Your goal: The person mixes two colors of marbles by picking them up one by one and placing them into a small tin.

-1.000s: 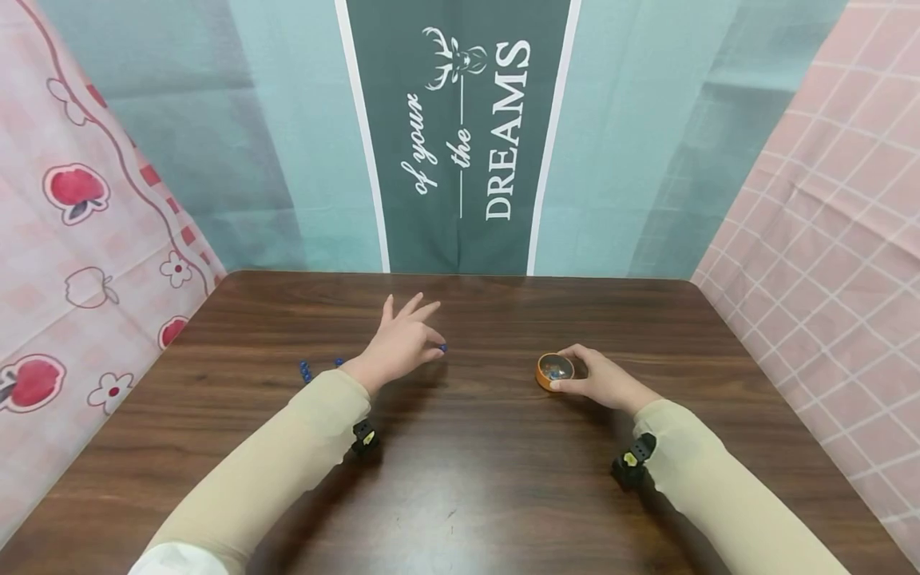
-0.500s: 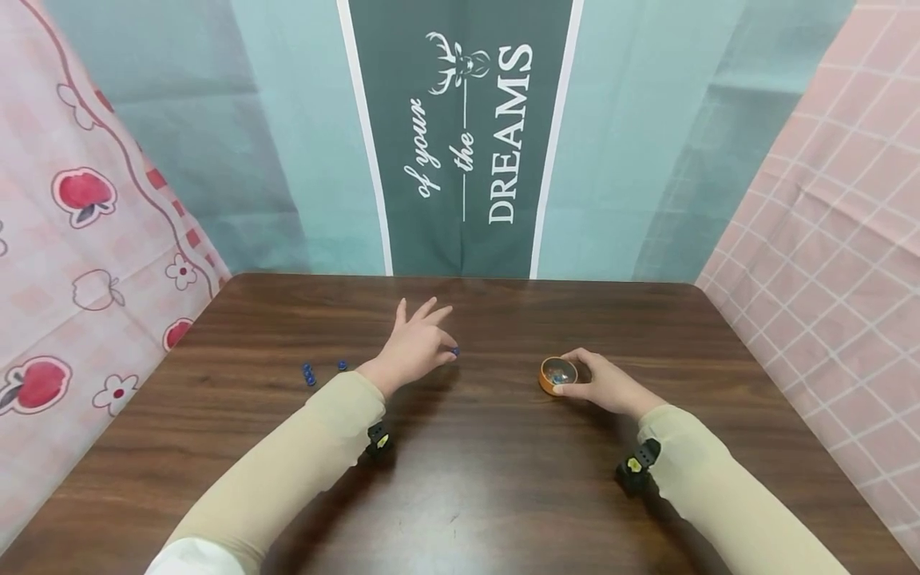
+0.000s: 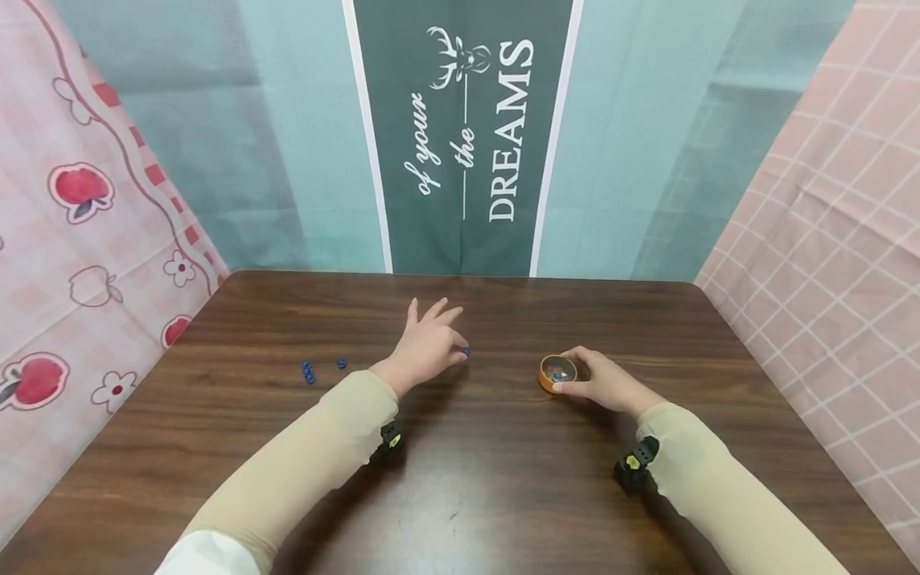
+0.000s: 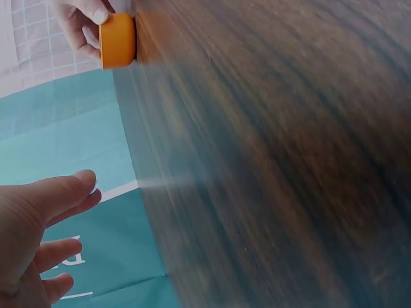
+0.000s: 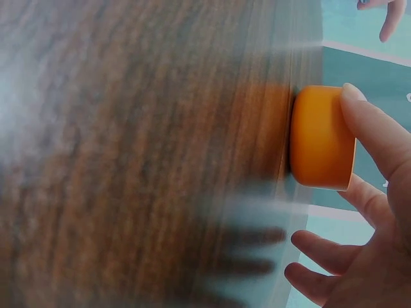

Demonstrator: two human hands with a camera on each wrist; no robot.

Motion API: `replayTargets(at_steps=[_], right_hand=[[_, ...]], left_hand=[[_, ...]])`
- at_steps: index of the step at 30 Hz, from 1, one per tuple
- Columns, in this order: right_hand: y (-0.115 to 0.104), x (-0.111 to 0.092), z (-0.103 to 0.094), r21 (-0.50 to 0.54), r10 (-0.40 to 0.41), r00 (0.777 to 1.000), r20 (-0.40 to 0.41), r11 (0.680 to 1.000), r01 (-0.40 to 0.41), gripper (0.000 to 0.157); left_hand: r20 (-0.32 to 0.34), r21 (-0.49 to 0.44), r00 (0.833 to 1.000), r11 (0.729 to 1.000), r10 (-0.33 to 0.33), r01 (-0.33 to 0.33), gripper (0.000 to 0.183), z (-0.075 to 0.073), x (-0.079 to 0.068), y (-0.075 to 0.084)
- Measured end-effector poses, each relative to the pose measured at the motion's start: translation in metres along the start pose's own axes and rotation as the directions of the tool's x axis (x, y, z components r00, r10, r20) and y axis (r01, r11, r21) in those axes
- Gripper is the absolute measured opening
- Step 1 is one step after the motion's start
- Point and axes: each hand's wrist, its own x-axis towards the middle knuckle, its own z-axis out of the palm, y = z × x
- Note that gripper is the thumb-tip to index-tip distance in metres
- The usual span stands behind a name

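Your right hand [image 3: 607, 382] grips the orange cup [image 5: 320, 138], pieces [image 3: 557, 376] inside; left hand [image 3: 426, 350] pinches a blue bead [image 3: 466, 351]; at its nine o'clock, loose beads [image 3: 308, 371] remain.

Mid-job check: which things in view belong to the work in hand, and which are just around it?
In the job:
small blue piece, at the left hand's fingertips
orange cup, held by the right hand
row of blue pieces and lone blue piece, probably, since they look alike

Just around it:
lettered cloth
apple-print cloth
pink checked cloth
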Motion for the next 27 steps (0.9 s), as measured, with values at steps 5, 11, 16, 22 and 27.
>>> replayTargets(at_steps=[5, 11, 16, 22, 27], right_hand=[[0.000, 0.000, -0.001, 0.000, 0.010, 1.000, 0.005, 1.000, -0.010, 0.064], [0.001, -0.004, -0.003, -0.010, 0.015, 1.000, 0.013, 1.000, -0.015, 0.064], [-0.001, -0.005, -0.005, -0.006, 0.003, 1.000, 0.013, 1.000, -0.003, 0.063], [-0.004, -0.004, -0.007, -0.013, 0.003, 1.000, 0.012, 1.000, -0.003, 0.064], [-0.007, -0.004, -0.006, -0.007, 0.004, 1.000, 0.014, 1.000, -0.004, 0.064]], left_hand=[[0.006, 0.007, 1.000, 1.000, 0.009, -0.009, 0.014, 0.000, 0.003, 0.007], [-0.006, 0.018, 0.999, 0.999, 0.035, -0.035, 0.016, 0.001, 0.009, 0.015], [0.002, 0.012, 0.999, 0.999, 0.035, -0.035, 0.017, 0.002, 0.013, 0.019], [0.013, 0.004, 0.999, 0.999, 0.034, -0.034, 0.018, 0.003, 0.016, 0.022], [0.024, 0.009, 0.999, 1.000, 0.029, -0.029, 0.018, 0.002, 0.017, 0.024]])
